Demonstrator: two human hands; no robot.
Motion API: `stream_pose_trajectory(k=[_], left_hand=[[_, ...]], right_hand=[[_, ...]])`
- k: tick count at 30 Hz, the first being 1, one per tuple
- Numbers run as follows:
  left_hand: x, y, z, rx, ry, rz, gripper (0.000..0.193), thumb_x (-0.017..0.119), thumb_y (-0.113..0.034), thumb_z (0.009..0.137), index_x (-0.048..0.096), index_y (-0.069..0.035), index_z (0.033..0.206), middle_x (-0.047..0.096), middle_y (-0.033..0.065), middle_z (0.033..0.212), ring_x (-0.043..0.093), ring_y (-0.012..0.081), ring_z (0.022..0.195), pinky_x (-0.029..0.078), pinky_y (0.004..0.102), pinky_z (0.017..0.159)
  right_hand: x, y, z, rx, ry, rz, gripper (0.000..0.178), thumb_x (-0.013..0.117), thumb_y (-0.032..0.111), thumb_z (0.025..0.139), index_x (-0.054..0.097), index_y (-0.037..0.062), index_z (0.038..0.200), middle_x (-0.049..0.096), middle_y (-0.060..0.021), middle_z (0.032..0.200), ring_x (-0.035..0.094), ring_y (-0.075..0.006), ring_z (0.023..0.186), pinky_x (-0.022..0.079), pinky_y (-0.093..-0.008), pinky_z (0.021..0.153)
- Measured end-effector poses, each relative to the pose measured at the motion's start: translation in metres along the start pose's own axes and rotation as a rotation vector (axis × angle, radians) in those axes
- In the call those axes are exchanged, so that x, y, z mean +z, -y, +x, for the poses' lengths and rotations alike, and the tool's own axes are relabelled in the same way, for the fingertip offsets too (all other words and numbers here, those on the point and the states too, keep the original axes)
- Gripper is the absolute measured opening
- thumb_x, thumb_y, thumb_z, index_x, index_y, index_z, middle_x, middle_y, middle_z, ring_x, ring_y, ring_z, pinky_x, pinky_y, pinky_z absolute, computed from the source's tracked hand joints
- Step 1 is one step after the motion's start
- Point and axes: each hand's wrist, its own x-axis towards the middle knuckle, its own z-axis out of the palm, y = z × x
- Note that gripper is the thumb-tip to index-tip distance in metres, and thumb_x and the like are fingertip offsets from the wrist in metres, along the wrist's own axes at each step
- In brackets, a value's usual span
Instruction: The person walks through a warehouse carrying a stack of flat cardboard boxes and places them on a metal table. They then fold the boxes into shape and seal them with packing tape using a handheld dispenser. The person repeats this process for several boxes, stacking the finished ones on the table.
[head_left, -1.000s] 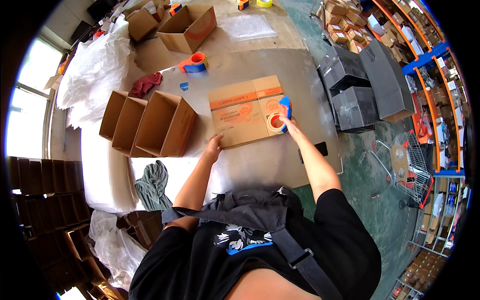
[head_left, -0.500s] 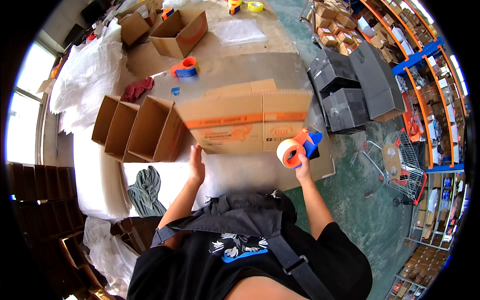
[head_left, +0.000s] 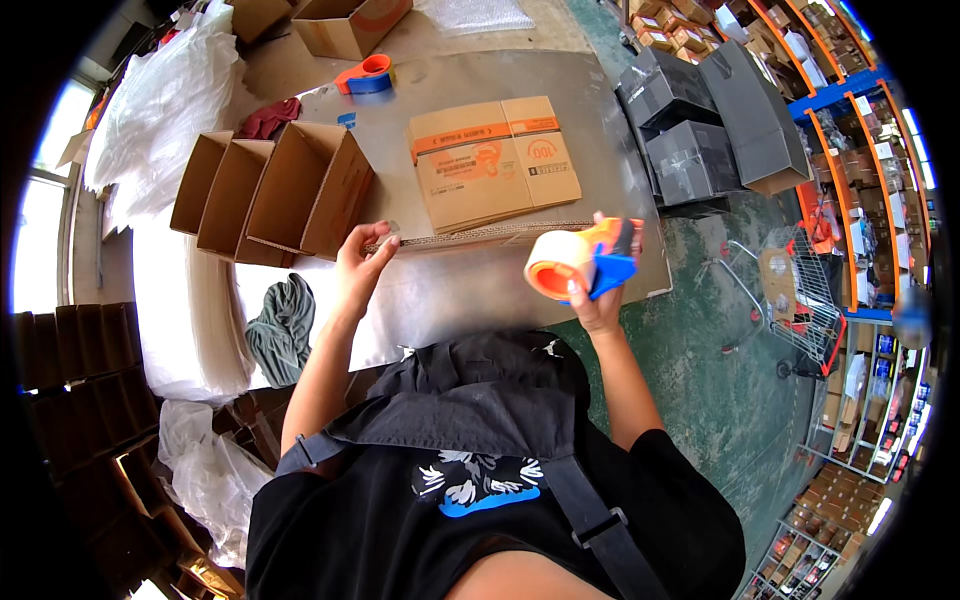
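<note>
Bare metal covers the counter (head_left: 470, 285) between and beyond the person's hands, with open boxes (head_left: 320, 190) just past the left hand (head_left: 360, 262) and a flat carton stack (head_left: 490, 170) ahead of both. One folded carton (head_left: 470, 239) shows edge-on between the hands; the left thumb and fingers meet its near end, though how firmly cannot be told. Curled around a tape dispenser (head_left: 615, 240), the right hand (head_left: 602, 310) sits at the other end. That cardboard should be light and stiff, yet likely to hinge at its creases, so both ends suit holding; the dispenser, probably heavier and smooth, is best gripped around its body.
</note>
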Motion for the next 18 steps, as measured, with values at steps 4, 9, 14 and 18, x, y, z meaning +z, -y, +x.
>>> stream_pose_trajectory(k=[4,9,14,18], left_hand=[[-0.005,-0.018,0.010,-0.020,0.249,0.190,0.033,0.062,-0.027,0.093,0.067,-0.001,0.112,0.063,0.0116,0.122,0.060,0.0177,0.105,0.045,0.0306,0.092],[-0.014,-0.014,0.029,-0.014,0.371,0.356,0.040,0.055,-0.033,0.096,0.066,0.002,0.114,0.071,0.0145,0.105,0.064,0.0192,0.103,0.047,0.0298,0.092],[-0.012,-0.045,0.026,-0.128,0.377,0.686,0.055,0.050,-0.044,0.099,0.062,0.008,0.111,0.069,0.0208,0.096,0.061,0.0199,0.090,0.047,0.0331,0.085],[-0.001,-0.061,0.019,0.069,0.270,1.039,0.052,0.048,-0.043,0.099,0.066,0.003,0.083,0.062,0.0236,0.069,0.062,0.0380,0.066,0.050,0.0426,0.067]], right_hand=[[0.012,0.010,0.005,-0.209,0.190,-0.420,0.094,0.070,0.043,0.071,0.031,-0.0062,0.140,0.035,-0.0269,0.145,0.047,-0.0415,0.123,0.040,-0.0459,0.100],[0.025,0.001,-0.007,-0.006,0.320,-0.458,0.080,0.073,0.040,0.067,0.044,-0.0046,0.127,0.024,-0.0266,0.152,0.047,-0.0432,0.123,0.039,-0.0464,0.102],[0.003,-0.019,-0.023,-0.247,0.390,-0.584,0.059,0.077,0.029,0.061,0.051,-0.0005,0.104,0.026,-0.0236,0.152,0.055,-0.0347,0.112,0.045,-0.0451,0.088],[-0.023,-0.037,-0.011,-0.319,0.490,-0.164,0.061,0.075,0.029,0.061,0.051,0.0034,0.112,0.048,-0.0178,0.128,0.051,-0.0358,0.114,0.042,-0.0433,0.096]])
